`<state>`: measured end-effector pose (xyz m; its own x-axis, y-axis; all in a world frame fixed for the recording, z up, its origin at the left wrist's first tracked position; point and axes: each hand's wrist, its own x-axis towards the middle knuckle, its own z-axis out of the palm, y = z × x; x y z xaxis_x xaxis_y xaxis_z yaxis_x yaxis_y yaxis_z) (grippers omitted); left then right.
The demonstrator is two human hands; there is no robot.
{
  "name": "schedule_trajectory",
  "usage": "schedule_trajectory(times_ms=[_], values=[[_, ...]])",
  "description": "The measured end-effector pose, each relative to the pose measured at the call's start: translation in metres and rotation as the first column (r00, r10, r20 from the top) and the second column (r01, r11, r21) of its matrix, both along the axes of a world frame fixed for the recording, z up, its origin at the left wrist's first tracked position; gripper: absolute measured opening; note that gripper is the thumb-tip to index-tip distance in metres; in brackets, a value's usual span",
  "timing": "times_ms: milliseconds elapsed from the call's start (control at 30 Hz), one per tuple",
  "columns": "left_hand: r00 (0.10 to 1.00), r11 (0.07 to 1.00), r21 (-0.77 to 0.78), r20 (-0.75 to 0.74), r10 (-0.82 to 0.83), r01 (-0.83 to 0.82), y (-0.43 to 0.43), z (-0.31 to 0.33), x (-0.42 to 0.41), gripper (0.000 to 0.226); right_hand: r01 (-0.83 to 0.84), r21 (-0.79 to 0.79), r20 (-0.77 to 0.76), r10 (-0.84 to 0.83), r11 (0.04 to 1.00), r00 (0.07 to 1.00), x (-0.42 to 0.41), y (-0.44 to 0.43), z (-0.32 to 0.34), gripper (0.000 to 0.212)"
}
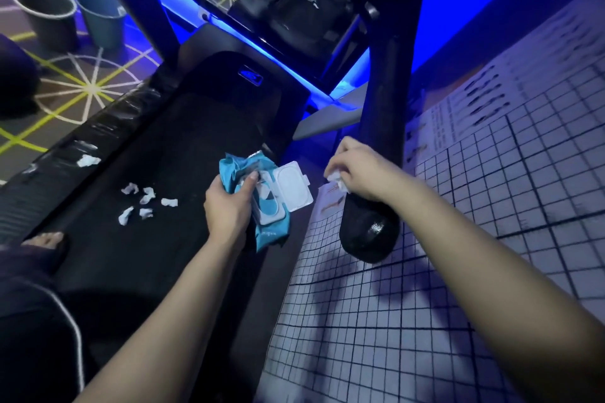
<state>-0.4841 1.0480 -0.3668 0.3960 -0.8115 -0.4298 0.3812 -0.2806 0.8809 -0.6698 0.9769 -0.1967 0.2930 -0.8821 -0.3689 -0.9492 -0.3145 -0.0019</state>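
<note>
Left hand (229, 206): fingers and thumb curled round the pack (273, 232), held above the right edge of the belt (170, 154).
Pack: blue, crumpled at its far end; its white lid (293, 187) stands flipped open to the right, showing the opening.
Right hand (360, 172): fingers bunched, gripping a wipe (335, 179) just left of the rail (388, 127).
Rail: thick, black, slanting from far to near; its rounded end (370, 234) hangs just near of the right hand, close to the wall (442, 321).
Gap between hands: narrow, with the open lid reaching most of the way towards the wipe.
Scraps (144, 203): small white bits scattered on the belt, left of the pack; one more (87, 160) lies on the belt's left edge.
Foot (45, 240): bare, at the belt's near left.
Open room: the dark belt runs free far of the scraps.
Buckets (45, 15): on the patterned floor, far left, well apart from both hands.
</note>
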Motion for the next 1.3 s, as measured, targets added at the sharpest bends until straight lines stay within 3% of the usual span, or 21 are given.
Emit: schedule_trajectory(times_ms=[100, 200, 300, 433, 600, 700, 767, 867, 967, 1133, 1200, 1300], values=[[1.000, 1.000, 0.006, 0.007, 0.019, -0.019, 0.002, 0.000, -0.003, 0.024, -0.124, 0.035, -0.164, 0.128, 0.992, 0.978, -0.005, 0.006, -0.004, 0.020], [1.000, 0.999, 0.014, -0.005, 0.031, -0.031, 0.003, 0.003, -0.007, 0.023, -0.194, 0.049, -0.338, 0.199, 0.980, 0.920, -0.016, 0.016, 0.005, 0.025], [0.999, 1.000, 0.004, -0.019, 0.029, -0.029, 0.003, 0.009, -0.013, 0.022, -0.188, 0.018, -0.259, 0.186, 0.982, 0.948, -0.026, 0.027, 0.023, 0.030], [0.999, 1.000, -0.011, -0.028, 0.022, -0.023, 0.004, 0.014, -0.021, 0.021, -0.257, 0.003, -0.109, 0.256, 0.966, 0.961, -0.043, 0.047, 0.030, 0.015], [0.999, 1.000, -0.003, -0.038, 0.021, -0.021, 0.008, 0.013, -0.027, 0.021, -0.443, -0.083, -0.001, 0.444, 0.893, 0.896, -0.044, 0.104, 0.011, 0.007], [0.999, 1.000, 0.003, -0.024, 0.029, -0.029, 0.010, 0.011, -0.025, 0.020, -0.506, -0.021, -0.002, 0.506, 0.862, 0.863, -0.044, 0.139, -0.007, 0.008], [0.999, 0.999, -0.001, -0.023, 0.034, -0.034, 0.013, 0.010, -0.022, 0.020, -0.449, -0.034, 0.120, 0.449, 0.893, 0.885, -0.049, 0.143, -0.008, 0.009], [0.999, 0.999, -0.009, -0.011, 0.043, -0.043, 0.017, 0.007, -0.021, 0.019, -0.236, -0.302, 0.360, 0.340, 0.924, 0.869, -0.055, 0.127, 0.010, 0.013], [0.999, 0.999, -0.009, -0.016, 0.048, -0.048, 0.020, 0.004, -0.021, 0.020, 0.047, -0.565, 0.401, 0.223, 0.824, 0.889, -0.058, 0.106, 0.032, 0.022], [0.999, 1.000, -0.009, -0.034, 0.029, -0.030, 0.023, 0.001, -0.022, 0.021, 0.189, -0.489, 0.411, 0.034, 0.852, 0.911, -0.072, 0.096, 0.008, 0.018], [0.999, 0.999, -0.017, -0.046, 0.028, -0.029, 0.022, -0.001, -0.022, 0.021, 0.229, -0.460, 0.486, 0.027, 0.858, 0.874, -0.074, 0.107, 0.004, 0.018], [0.998, 0.999, -0.016, -0.053, 0.030, -0.031, 0.020, -0.002, -0.023, 0.020, 0.121, -0.417, 0.497, 0.115, 0.901, 0.860, -0.068, 0.130, 0.004, 0.019]])
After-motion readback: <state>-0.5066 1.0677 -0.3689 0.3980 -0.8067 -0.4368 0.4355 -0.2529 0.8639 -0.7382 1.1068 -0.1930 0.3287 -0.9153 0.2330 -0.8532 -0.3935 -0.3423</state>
